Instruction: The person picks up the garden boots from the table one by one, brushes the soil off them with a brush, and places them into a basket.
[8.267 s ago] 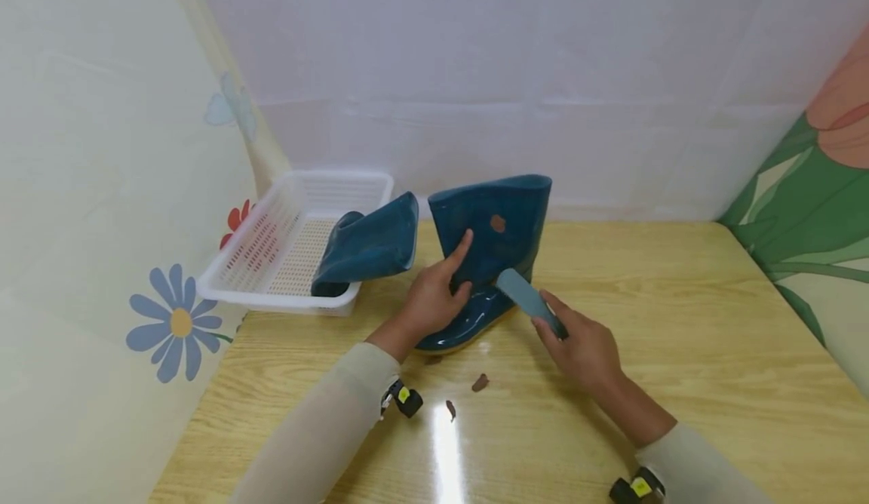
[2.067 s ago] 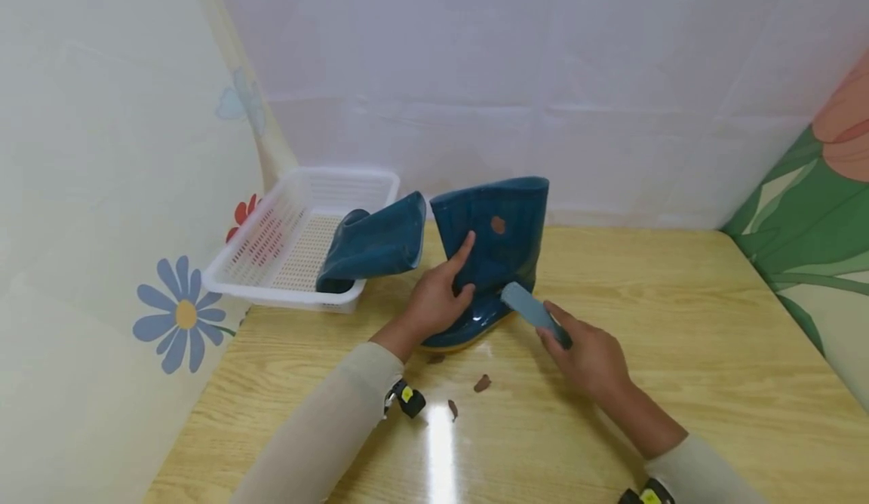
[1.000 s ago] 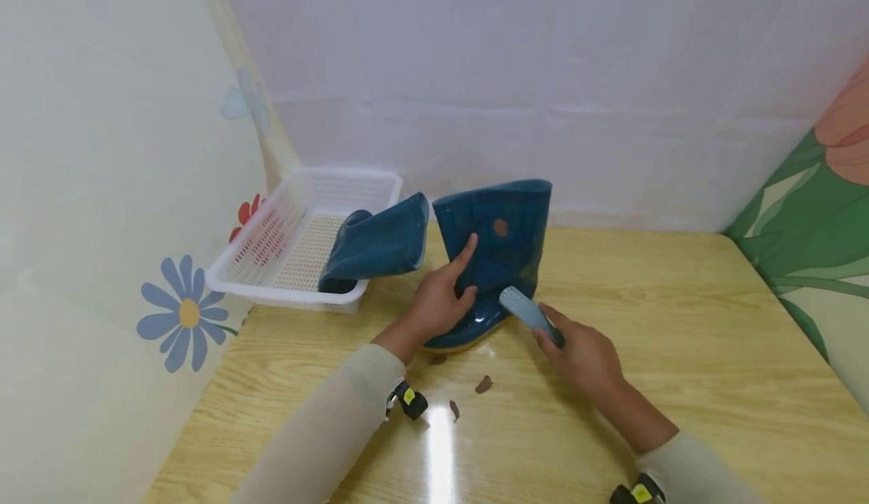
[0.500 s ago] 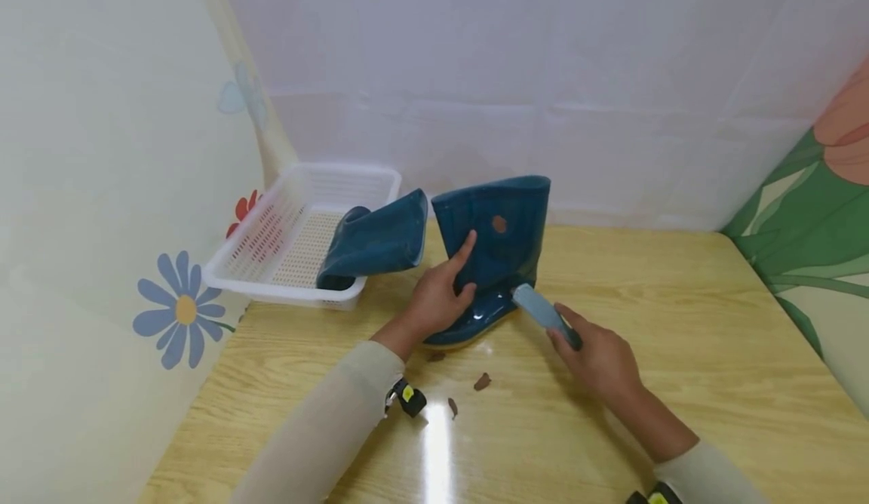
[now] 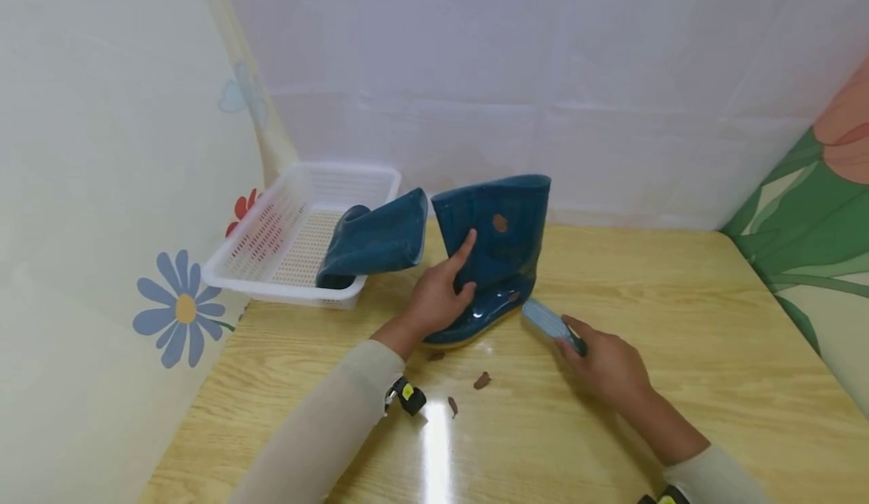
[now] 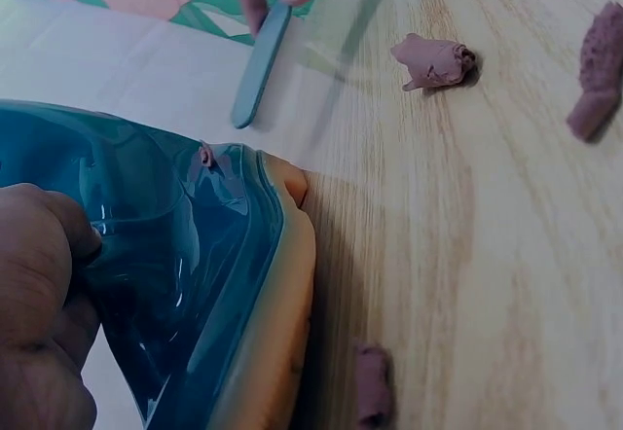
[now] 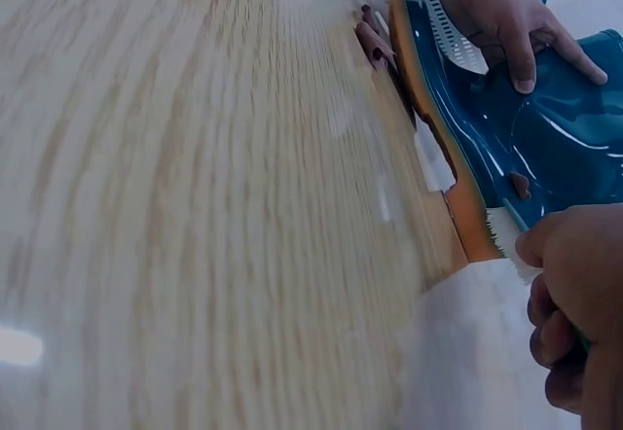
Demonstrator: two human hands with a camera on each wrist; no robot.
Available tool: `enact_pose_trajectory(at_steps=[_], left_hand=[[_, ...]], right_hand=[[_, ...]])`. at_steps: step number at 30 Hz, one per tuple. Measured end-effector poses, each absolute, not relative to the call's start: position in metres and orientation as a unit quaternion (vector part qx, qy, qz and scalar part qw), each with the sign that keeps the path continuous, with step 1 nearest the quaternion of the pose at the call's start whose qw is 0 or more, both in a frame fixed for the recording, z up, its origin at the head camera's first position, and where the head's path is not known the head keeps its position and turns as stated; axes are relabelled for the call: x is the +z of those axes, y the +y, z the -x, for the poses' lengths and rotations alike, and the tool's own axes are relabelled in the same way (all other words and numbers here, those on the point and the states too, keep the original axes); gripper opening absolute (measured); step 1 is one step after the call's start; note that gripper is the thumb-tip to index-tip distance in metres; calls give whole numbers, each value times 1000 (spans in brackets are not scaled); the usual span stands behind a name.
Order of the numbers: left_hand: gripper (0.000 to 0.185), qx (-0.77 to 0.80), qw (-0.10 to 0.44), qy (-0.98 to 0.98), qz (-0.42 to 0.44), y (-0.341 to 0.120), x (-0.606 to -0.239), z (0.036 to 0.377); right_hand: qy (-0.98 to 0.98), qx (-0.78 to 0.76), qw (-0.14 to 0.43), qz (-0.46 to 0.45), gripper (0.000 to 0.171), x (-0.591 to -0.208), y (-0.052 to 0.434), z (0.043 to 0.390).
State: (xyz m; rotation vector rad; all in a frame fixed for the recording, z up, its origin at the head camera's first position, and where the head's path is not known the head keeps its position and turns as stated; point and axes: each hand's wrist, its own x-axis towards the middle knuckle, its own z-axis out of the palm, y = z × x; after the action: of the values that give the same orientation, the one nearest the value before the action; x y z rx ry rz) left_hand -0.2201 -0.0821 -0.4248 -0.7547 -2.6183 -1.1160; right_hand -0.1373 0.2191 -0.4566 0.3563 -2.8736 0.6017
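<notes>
a: where does the upright rain boot (image 5: 498,251) stand?

b: on the wooden table (image 5: 679,338), just in front of the white basket (image 5: 271,247), where a second boot (image 5: 373,241) lies tipped over the rim. the left hand (image 5: 437,296) rests on the upright boot's ankle, thumb curled against the shaft and forefinger stretched up along it.

a: and the right hand (image 5: 607,364)?

b: its fingers are curled round a slim grey-blue brush (image 5: 548,323), whose tip is just beside the boot's heel, apparently not touching.

a: how would the boot handle?

b: likely light, soft rubber. the glossy foot looks slippery, and the shaft should buckle if squeezed. the firmer ankle, where the left hand already rests, or the tan sole edge seems the better hold.

a: anything on it?

b: a brown clay-like blob (image 5: 498,223) on the shaft and a smaller one low by the heel. a few loose brown bits (image 5: 482,380) lie on the table near the toe.
</notes>
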Motion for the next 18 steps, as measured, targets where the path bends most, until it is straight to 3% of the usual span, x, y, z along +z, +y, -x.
enact_pose_trajectory(at_steps=[9,18], left_hand=[[93,-377,90,-887,252,-83,-424,221],[93,-376,81,-890,246,-84,-423,220]], right_hand=[[-951,227,159,-135,47,-453,214,143],[-963,216,110,-123,47,-453,209,142]])
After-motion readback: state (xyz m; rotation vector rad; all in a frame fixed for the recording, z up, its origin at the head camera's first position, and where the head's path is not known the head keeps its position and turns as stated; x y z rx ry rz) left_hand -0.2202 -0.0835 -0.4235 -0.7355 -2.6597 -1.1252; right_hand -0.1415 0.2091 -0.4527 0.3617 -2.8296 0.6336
